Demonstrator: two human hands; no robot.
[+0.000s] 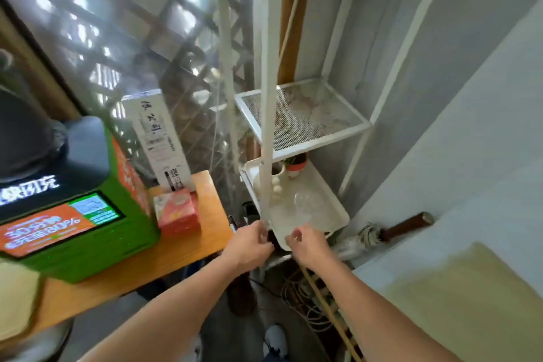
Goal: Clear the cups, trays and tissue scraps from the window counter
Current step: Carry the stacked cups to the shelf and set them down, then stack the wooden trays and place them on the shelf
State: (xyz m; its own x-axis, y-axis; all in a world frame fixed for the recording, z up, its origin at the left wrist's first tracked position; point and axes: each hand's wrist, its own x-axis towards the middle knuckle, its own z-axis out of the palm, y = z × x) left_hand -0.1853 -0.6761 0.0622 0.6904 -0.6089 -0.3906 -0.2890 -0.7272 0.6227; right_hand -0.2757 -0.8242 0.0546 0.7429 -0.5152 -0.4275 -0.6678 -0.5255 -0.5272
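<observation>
Both arms are reaching forward toward a white rack [305, 117] standing in the corner by the window. The left hand [249, 242] is sitting at the near left corner of a cream tray [329, 214] resting on the rack's lower level, its fingers curled at the rim; whether that grip is actually closing on the tray cannot be told. The right hand [307, 241] is sitting at the tray's near edge with thumb and fingers loosely curled and slightly apart, apparently gripping nothing. A clear cup [302, 203] is standing on the tray near its middle. Farther back on the tray, a mug [277, 172] and a small pot [296, 166] are standing side by side, partly hidden by the rack's post. The mesh shelf [302, 114] above is carrying stains. To the left, the wooden counter [176, 247] is carrying a green kiosk [79, 209], a red tissue box [177, 210] and a tall white carton [160, 138]. An umbrella [390, 233] is lying on the floor to the right of the rack.
</observation>
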